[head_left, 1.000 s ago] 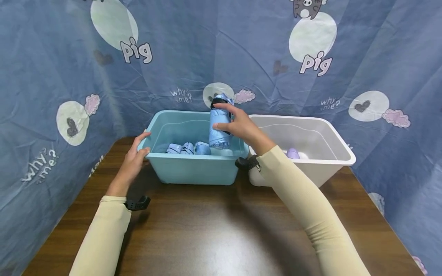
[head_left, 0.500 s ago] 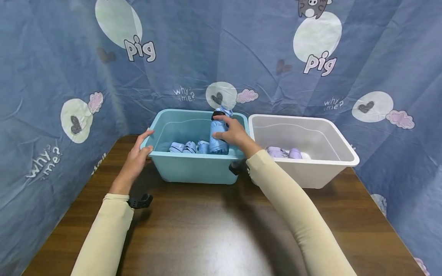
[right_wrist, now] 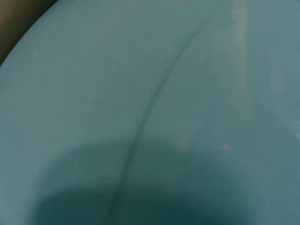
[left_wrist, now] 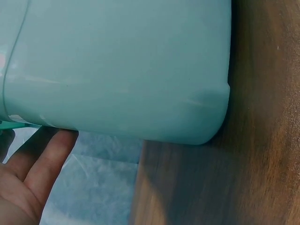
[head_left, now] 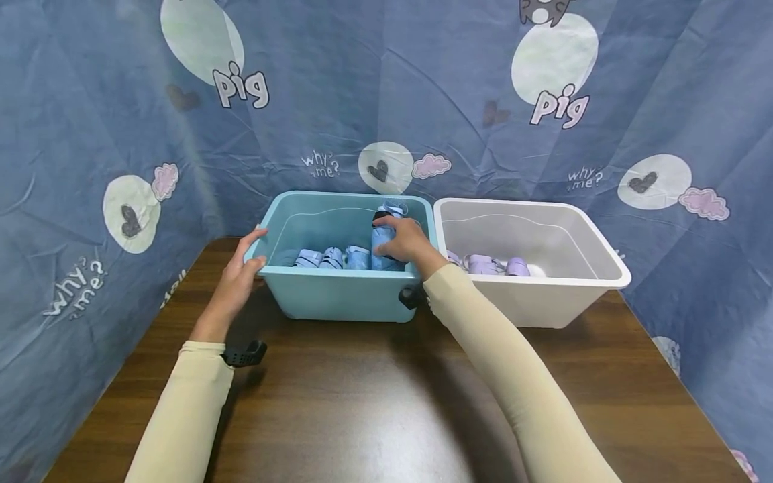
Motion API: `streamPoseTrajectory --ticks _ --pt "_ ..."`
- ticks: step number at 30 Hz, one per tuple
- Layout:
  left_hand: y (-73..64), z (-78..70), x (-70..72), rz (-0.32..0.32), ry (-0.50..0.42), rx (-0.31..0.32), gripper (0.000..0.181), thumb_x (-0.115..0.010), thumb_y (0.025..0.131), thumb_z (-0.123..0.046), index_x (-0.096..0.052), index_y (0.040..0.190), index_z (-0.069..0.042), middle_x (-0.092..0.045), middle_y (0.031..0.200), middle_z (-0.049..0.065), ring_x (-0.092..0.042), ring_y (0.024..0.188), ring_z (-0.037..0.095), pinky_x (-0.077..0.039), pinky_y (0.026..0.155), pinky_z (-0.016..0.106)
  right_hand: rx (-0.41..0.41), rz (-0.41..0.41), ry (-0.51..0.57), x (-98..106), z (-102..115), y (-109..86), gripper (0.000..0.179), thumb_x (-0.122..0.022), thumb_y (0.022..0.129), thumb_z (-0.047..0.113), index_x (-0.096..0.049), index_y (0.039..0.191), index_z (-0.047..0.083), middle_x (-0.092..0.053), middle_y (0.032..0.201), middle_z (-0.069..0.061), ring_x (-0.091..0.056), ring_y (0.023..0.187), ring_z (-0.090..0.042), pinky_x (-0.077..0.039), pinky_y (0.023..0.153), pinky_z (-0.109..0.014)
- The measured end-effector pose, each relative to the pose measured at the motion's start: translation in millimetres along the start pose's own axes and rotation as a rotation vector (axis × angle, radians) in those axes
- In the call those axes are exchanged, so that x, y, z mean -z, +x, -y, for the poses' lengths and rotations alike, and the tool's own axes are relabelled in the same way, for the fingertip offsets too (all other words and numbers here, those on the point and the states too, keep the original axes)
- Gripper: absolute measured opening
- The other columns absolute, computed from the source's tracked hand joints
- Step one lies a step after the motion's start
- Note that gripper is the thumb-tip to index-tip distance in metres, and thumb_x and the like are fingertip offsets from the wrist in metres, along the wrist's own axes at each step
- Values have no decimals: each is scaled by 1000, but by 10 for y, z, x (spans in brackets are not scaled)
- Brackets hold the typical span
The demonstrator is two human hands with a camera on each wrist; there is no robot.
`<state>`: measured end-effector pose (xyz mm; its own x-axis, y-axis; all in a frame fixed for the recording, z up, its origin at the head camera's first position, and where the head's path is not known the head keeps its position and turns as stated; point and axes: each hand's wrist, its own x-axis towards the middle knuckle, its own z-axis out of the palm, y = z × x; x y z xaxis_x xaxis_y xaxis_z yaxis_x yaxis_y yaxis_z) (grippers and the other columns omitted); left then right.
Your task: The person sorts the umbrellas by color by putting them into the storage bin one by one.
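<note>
My right hand [head_left: 412, 243] holds a light-blue folded umbrella [head_left: 381, 240] with a black band near its top. The umbrella stands upright in the right end of a teal bin [head_left: 338, 295], its top close to the far rim. Several other blue rolled bundles with dark straps [head_left: 357, 257] line the bin to its left, partly hidden by the front wall. At the bin's left end, my left hand [head_left: 237, 274] grips the rim; in the left wrist view its fingers [left_wrist: 52, 159] reach along the teal wall. The right wrist view is filled by the bin's teal wall [right_wrist: 197, 103].
A white bin [head_left: 525, 302] stands right beside the teal one, with several purple rolled bundles [head_left: 482, 264] inside. Both bins rest on a brown wooden table [head_left: 338, 389]. A blue patterned cloth [head_left: 338, 80] hangs behind them.
The right hand has lowered the blue umbrella from above the rim into the teal bin's right end. The left hand has kept its grip on the rim.
</note>
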<state>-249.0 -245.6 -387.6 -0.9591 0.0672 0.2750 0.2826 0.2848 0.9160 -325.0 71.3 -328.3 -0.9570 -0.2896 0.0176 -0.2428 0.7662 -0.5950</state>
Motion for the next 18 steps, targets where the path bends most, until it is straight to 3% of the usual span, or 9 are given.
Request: streamPoseTrajectory --ticks 10,14,18 --pt "-7 -3 -12 -10 2 17 54 -36 100 -20 -25 153 -24 -6 162 -2 -24 136 37 -37 92 65 -132 109 -124 -37 45 -32 55 -72 85 15 -56 137 20 -38 148 -19 -31 138 -33 -27 113 -45" --pt "-9 1 -10 -13 11 11 54 -36 100 -20 -25 153 -25 -7 162 -2 -26 135 37 -38 90 64 -154 136 -168 -44 63 -35 50 -64 89 9 -56 137 20 -40 148 -18 -37 131 -30 -32 109 -43" --pt "-9 1 -11 -15 23 3 54 -36 100 -20 -25 153 -24 -8 162 0 -28 134 37 -39 89 64 -145 106 -184 -46 62 -25 47 -59 88 5 -59 135 16 -45 144 -17 -43 123 -29 -43 98 -37"
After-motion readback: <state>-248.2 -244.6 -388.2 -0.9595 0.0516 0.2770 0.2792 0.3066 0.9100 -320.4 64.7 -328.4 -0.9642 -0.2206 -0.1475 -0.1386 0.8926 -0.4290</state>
